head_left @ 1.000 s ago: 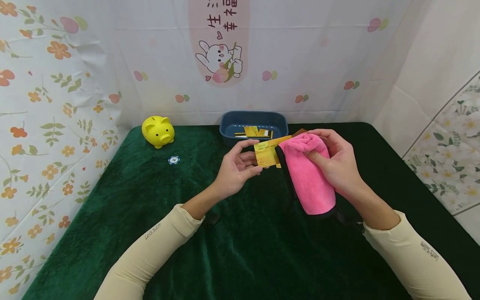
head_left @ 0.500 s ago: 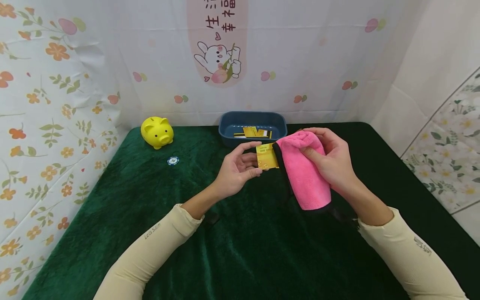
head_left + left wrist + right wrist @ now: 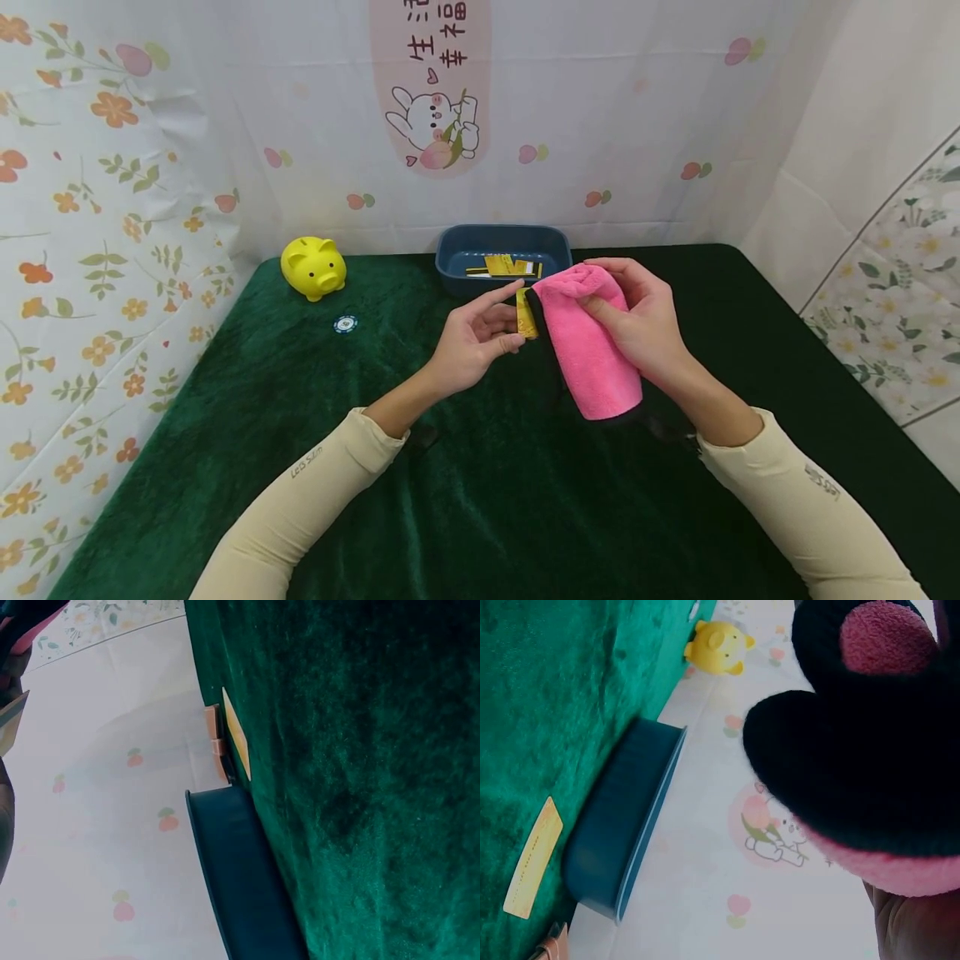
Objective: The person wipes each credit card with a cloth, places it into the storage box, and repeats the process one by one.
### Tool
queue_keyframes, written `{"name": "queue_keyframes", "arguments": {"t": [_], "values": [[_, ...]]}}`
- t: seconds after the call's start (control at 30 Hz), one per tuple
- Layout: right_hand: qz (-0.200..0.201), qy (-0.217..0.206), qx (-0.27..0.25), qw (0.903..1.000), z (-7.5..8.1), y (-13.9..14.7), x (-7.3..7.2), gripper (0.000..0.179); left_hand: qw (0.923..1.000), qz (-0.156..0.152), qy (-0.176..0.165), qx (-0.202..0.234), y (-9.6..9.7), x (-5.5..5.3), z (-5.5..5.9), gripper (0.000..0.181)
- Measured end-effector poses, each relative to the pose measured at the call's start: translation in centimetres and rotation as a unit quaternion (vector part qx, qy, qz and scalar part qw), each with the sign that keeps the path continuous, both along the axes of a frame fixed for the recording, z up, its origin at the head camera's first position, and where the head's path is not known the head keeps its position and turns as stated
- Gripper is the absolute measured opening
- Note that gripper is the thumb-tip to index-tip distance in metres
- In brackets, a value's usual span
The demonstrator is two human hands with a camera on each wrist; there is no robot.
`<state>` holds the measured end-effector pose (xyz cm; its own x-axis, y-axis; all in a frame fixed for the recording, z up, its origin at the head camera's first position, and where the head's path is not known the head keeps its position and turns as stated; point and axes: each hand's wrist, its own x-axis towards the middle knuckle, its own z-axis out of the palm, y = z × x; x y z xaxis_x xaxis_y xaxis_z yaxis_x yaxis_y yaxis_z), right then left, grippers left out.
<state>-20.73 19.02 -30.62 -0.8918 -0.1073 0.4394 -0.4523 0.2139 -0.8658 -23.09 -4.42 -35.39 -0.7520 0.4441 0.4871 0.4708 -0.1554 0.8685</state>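
My left hand (image 3: 474, 342) pinches a yellow bank card (image 3: 527, 315) near its edges between thumb and fingers. My right hand (image 3: 641, 321) grips a folded pink cloth (image 3: 592, 354) with black edging. The cloth lies over most of the card, so just a strip of yellow shows beside the left fingers. At the left edge of the left wrist view, part of the held card (image 3: 10, 724) is visible. Large and close in the right wrist view, the cloth (image 3: 907, 871) hides most of the right hand.
Several yellow cards (image 3: 506, 266) lie in a blue tray (image 3: 551, 237) at the back. A yellow piggy bank (image 3: 313, 268) and a poker chip (image 3: 346, 324) are at the left. Beside the tray are another card (image 3: 532, 859) and a brown strapped item (image 3: 217, 742).
The right hand has moved left with the cloth, covering more and more of the card. My left hand has kept its place and hold. The brown item beside the cloth is no longer visible.
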Motion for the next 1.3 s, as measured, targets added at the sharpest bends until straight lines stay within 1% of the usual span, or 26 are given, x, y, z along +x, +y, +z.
{"name": "queue_keyframes", "arguments": {"t": [0.17,0.3,0.47,0.63,0.8,0.93,1.1,1.3], "values": [[0.002,0.003,0.005,1.0000,-0.02,-0.32,-0.21,0.037,1.0000,-0.001,0.001,0.000,0.07,-0.21,-0.13,0.062],[0.009,0.003,0.009,0.9999,0.01,-0.44,-0.38,0.037,1.0000,-0.001,-0.001,-0.007,0.14,-0.35,-0.15,0.064],[0.017,0.000,0.014,0.9998,0.14,-0.67,-0.25,0.037,0.9999,0.003,0.005,-0.014,0.27,-0.43,-0.15,0.065],[0.026,0.000,0.013,0.9996,0.11,-0.88,-0.12,0.036,0.9998,0.011,0.016,0.011,0.33,-0.37,-0.20,0.065],[0.040,0.017,0.018,0.9989,-0.17,-0.96,-0.15,0.034,0.9988,0.015,0.016,0.044,0.16,-0.29,-0.27,0.064],[0.043,0.027,0.025,0.9984,-0.22,-0.88,-0.06,0.035,0.9977,0.019,0.021,0.062,-0.04,-0.39,-0.24,0.062],[0.047,0.027,0.041,0.9977,-0.13,-0.51,0.16,0.036,0.9974,0.016,0.029,0.064,-0.17,-0.31,-0.17,0.062],[0.037,0.027,0.052,0.9976,-0.06,0.00,0.57,0.037,0.9971,0.009,0.042,0.062,-0.20,-0.18,-0.25,0.062]]}}
